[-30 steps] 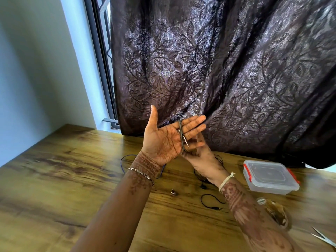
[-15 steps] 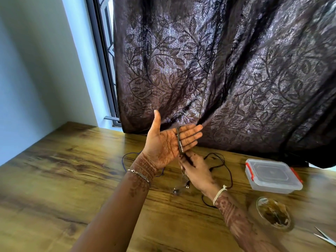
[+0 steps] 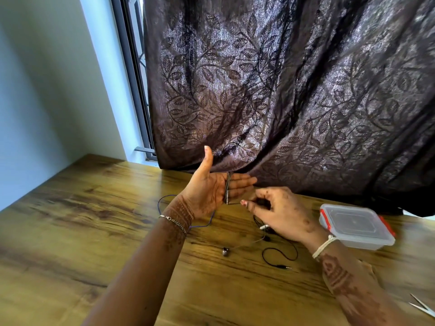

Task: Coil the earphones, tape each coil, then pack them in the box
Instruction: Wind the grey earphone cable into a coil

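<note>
Above table (image 3: 70, 231): cable (image 3: 227, 189) upright across flat left hand (image 3: 207, 191), end in right hand (image 3: 277, 212) pinch

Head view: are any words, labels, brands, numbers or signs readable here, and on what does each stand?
No readable text in this view.
The box: clear lid with red clips, no label seen.
The curtain: leaf pattern only.
The cable wound round the left hand and pinched by the right hand, and the plug on the table: any marking is too small to tell.
</note>
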